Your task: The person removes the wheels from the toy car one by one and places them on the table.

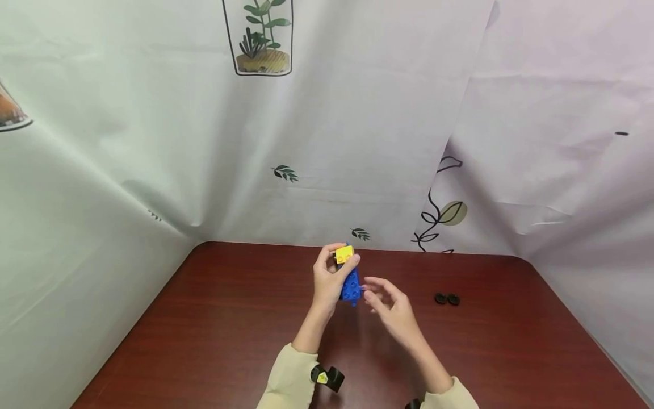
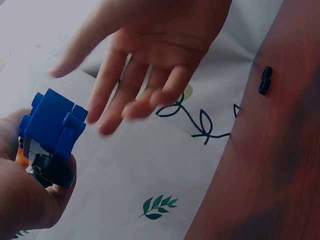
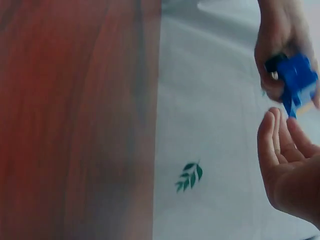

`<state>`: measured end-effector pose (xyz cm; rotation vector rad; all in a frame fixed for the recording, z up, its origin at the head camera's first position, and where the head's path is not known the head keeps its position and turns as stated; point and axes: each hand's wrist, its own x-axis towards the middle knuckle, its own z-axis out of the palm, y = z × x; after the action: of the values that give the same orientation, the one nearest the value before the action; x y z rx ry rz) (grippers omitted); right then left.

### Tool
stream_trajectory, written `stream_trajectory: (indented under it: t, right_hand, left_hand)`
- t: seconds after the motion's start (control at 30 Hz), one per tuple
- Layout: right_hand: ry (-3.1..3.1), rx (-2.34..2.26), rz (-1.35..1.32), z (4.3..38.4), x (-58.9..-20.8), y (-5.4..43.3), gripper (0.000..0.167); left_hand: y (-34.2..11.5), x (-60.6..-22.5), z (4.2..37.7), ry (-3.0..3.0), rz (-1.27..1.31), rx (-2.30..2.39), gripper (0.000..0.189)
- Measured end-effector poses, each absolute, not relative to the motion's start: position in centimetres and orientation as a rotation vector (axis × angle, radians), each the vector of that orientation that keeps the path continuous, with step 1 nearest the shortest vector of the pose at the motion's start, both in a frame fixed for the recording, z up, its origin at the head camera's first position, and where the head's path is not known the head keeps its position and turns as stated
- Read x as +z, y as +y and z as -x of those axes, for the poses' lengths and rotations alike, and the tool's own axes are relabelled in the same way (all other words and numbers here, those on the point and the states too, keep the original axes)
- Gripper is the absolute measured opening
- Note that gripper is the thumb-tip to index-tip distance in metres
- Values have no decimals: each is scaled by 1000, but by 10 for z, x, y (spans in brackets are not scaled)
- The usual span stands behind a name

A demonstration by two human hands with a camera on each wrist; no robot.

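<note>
My left hand (image 1: 327, 281) grips a toy vehicle built from studded bricks, holding it above the table. Its long blue body (image 1: 351, 288) carries a yellow brick (image 1: 344, 254) at the far end. In the left wrist view a black wheel (image 2: 52, 170) shows on the toy's underside, close to the left palm, and a bit of orange peeks out behind. My right hand (image 1: 394, 313) holds nothing; its loosely bent fingers are right beside the blue body's side in the head view. From the right wrist, the fingertips (image 3: 270, 116) appear just below the toy.
Two small black wheels (image 1: 447, 299) lie side by side on the dark red-brown table (image 1: 230, 318), right of the hands. A pale printed cloth (image 1: 357, 142) hangs behind the table and along both sides.
</note>
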<state>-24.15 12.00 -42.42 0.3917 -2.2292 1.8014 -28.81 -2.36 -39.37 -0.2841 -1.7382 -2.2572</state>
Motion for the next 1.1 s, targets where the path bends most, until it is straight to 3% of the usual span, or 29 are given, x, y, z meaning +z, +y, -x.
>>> stream_trajectory:
  t: [0.27,0.7,1.1]
  right_hand:
    - [-2035,1895,-396,236,-433,102,42]
    - [-1935,1914,-210,239,-421,113,30]
    - [-1942,1862,-234,244,-411,142,23]
  left_hand:
    - [-16,-396,289,-1757,283,-2236,35]
    - [-16,-394,289,-1786,344,-2289,39]
    - [-30,-392,287,-2160,556,-2063,46]
